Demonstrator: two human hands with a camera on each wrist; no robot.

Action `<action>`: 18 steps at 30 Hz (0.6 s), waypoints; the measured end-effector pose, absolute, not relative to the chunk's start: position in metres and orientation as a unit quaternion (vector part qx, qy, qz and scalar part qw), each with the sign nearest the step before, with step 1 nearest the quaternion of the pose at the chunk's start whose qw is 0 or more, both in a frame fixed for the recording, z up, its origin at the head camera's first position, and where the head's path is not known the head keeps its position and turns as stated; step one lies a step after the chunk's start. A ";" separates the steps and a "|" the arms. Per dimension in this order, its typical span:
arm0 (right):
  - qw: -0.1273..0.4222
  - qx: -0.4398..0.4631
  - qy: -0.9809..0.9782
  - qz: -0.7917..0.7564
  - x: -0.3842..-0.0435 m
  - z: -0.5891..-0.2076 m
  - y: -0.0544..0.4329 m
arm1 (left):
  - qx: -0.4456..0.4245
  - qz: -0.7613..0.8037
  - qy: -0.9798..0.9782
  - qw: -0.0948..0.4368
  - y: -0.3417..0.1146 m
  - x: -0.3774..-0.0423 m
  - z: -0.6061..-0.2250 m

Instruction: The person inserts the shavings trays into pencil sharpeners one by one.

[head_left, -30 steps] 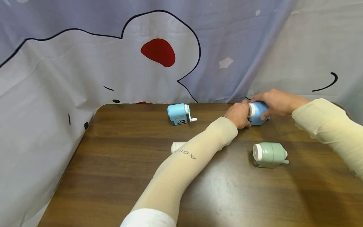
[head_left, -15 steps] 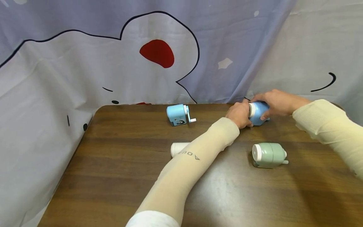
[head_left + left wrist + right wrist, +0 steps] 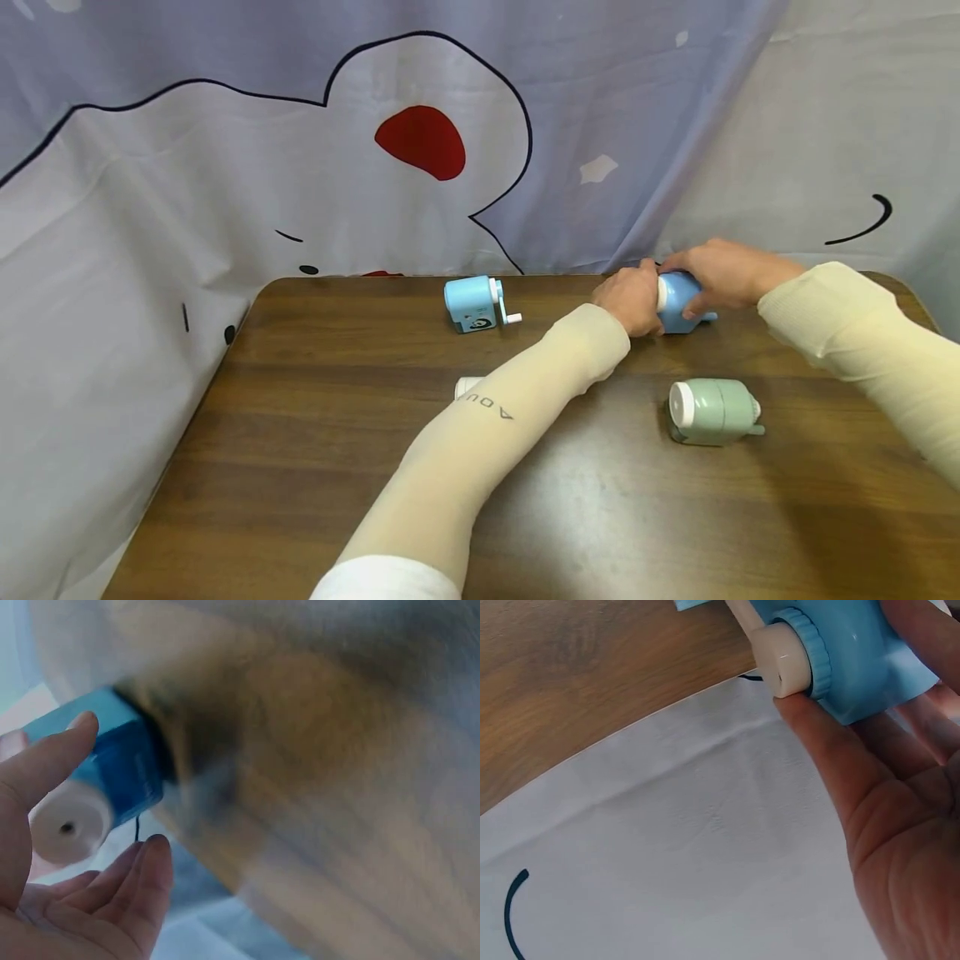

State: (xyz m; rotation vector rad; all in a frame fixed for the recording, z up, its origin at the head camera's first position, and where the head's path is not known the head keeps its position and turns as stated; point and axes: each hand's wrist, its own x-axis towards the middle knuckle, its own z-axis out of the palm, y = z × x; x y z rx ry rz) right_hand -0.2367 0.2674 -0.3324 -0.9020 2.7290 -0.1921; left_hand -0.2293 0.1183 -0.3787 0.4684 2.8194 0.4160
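At the back right of the table, a blue crank pencil sharpener (image 3: 678, 302) is between both hands. My left hand (image 3: 628, 300) holds its left end; in the left wrist view the thumb lies against the blue body (image 3: 131, 769), beside a round white end (image 3: 71, 825) with a dark hole. My right hand (image 3: 731, 273) grips the sharpener from above, thumb in front and fingers behind. The right wrist view shows its white knob (image 3: 781, 660) with a ribbed blue ring, an index fingertip touching the knob. Part of the sharpener is hidden by the hands.
A light-blue crank sharpener (image 3: 471, 304) stands at the back middle of the wooden table (image 3: 300, 467). A green sharpener (image 3: 712, 412) is at the right front. Something white (image 3: 466, 387) is mostly hidden under my left forearm. A patterned curtain (image 3: 585, 100) hangs behind.
My right hand has shifted slightly left on the blue sharpener, and more of the small crank handle shows at its right. The left hand has hardly moved. Other things stay put.
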 end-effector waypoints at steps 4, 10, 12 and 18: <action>0.130 -0.313 0.939 -0.053 -0.238 -0.333 0.262 | 0.165 0.140 0.968 0.127 0.106 -0.229 -0.364; 0.131 -0.298 0.944 -0.046 -0.239 -0.333 0.258 | 0.215 0.134 0.962 0.105 0.078 -0.223 -0.332; 0.136 -0.290 0.947 -0.041 -0.239 -0.334 0.256 | 0.234 0.128 0.959 0.091 0.064 -0.220 -0.323; 0.146 -0.274 0.950 -0.031 -0.235 -0.336 0.254 | 0.256 0.145 0.955 0.034 0.016 -0.204 -0.303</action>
